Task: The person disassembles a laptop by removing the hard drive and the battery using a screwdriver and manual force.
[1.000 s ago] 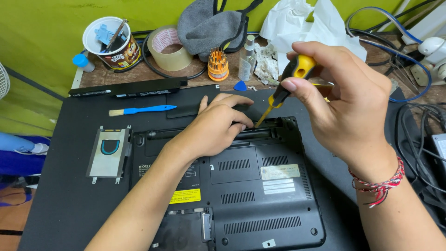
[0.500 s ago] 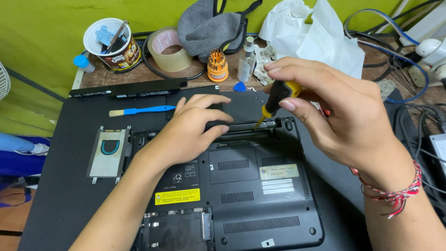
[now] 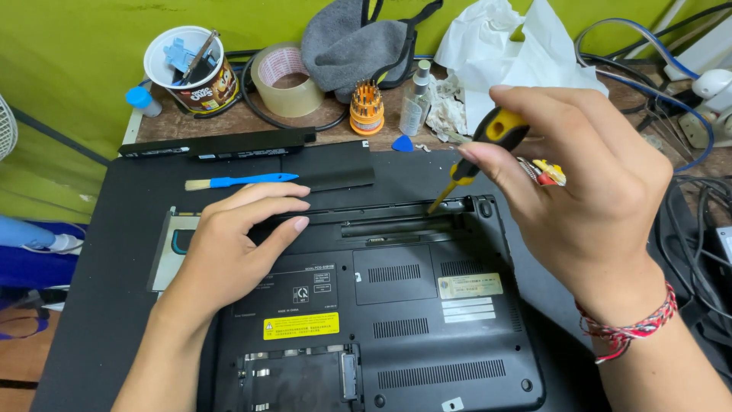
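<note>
Green wall behind, black mat over the table. From my remote seat I see my right hand pinched around one screwdriver, yellow-and-black handle, tip down at the rear edge of one upturned black laptop. That driver looks light, stiff and slim; I judge the rubbery handle the place to grip. My left hand lies flat, fingers spread, steadying the laptop's plastic shell, which seems rigid yet scratchable. Beyond: one blue brush, one tape roll, one cup.
</note>
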